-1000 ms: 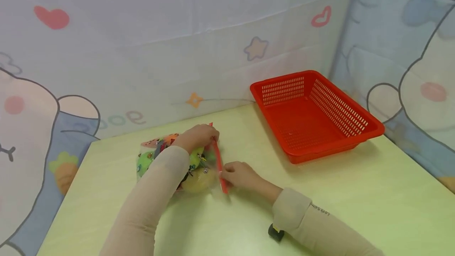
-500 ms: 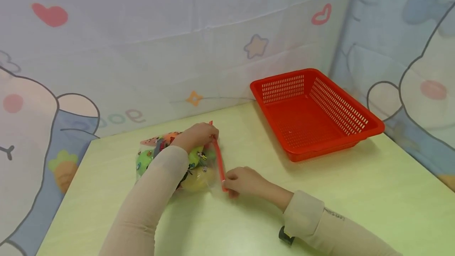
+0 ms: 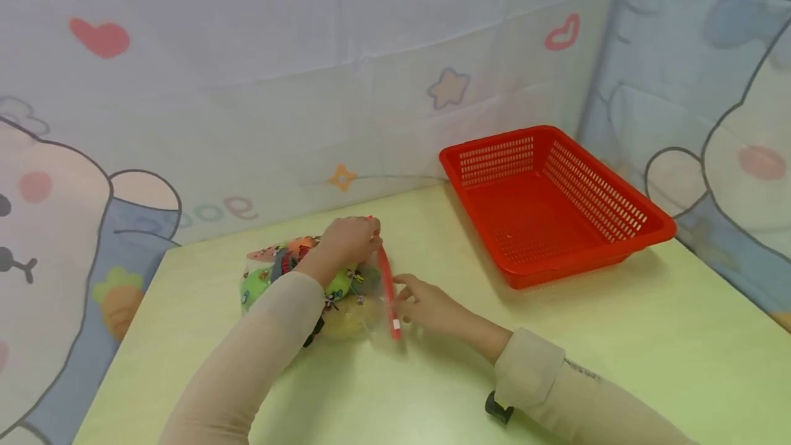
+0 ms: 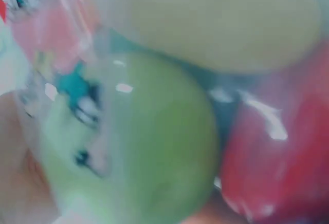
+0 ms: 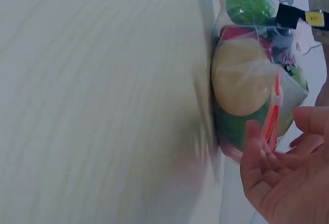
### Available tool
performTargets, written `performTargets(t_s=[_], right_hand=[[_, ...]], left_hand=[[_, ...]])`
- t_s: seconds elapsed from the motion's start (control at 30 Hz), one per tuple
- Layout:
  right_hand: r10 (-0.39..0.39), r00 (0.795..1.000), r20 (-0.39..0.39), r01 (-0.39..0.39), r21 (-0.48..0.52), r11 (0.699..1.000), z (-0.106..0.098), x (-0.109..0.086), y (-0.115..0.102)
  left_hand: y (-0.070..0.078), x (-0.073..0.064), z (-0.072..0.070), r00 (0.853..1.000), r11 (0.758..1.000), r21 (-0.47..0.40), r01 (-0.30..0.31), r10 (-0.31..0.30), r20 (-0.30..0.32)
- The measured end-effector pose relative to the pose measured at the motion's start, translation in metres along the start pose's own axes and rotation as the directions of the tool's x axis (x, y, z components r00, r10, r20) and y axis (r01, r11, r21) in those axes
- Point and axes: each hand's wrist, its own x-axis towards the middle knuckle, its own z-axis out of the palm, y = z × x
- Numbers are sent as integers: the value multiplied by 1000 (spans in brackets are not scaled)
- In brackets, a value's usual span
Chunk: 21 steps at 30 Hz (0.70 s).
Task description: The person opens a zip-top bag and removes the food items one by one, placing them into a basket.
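A clear printed zip bag (image 3: pixel 374 321) with a red zip strip (image 3: pixel 387 280) lies on the table, filled with colourful rounded things. My left hand (image 3: pixel 351 239) reaches over the bag and grips the strip near its far end. A small white slider (image 3: pixel 397 324) sits near the strip's near end. My right hand (image 3: pixel 428 304) is beside the strip, just above the slider, thumb and fingers parted. In the right wrist view, the slider (image 5: pixel 277 100) shows beyond the spread fingertips. Close up in the left wrist view, a green round thing (image 4: pixel 164 136) shows through the plastic.
A red plastic basket (image 3: pixel 525 218) with slotted walls stands at the back right of the pale table (image 3: pixel 445 390). A patterned cloth (image 3: pixel 278 88) hangs behind. The black wrist-camera piece (image 3: pixel 499 409) sticks out under the right sleeve.
My right hand first moved down the strip with the slider pinched, then let go and shifted slightly up. The slider stays near the near end. My left hand keeps its grip.
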Motion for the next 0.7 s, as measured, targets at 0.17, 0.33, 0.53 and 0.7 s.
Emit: performTargets(t_s=[0.17, 0.33, 0.53, 0.7], right_hand=[[-8, 1000, 0, 8, 45, 999, -1, 7, 0], [-149, 988, 28, 149, 9, 989, 0, 10, -4], [-115, 993, 18, 114, 45, 992, -1, 12, 1], [-120, 993, -18, 121, 65, 991, -8, 13, 5]], left_hand=[[16, -3, 0, 989, 984, 120, 132, -138, 43], [21, -5, 2, 974, 974, 134, 180, -196, 112], [15, -11, 3, 983, 979, 112, 171, -178, 53], [8, -23, -3, 986, 987, 31, 157, -155, -58]])
